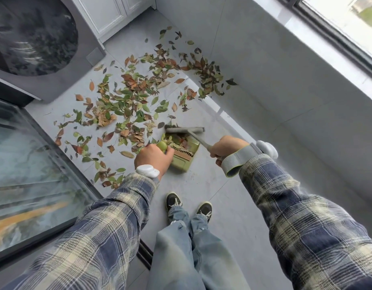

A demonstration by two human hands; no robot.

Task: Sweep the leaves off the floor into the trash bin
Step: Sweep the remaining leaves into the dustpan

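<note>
Green and brown leaves lie scattered over the grey tiled floor ahead of me, thickest in the middle and along the right wall. My left hand grips the green handle of a green dustpan that rests on the floor with some leaves inside it. My right hand grips the grey handle of a small broom, whose brush head sits at the dustpan's mouth among the leaves. No trash bin is in view.
A washing machine with a dark round door stands at the far left. A glass sliding door runs along the left. A grey wall under a window bounds the right. My feet stand on bare floor behind the dustpan.
</note>
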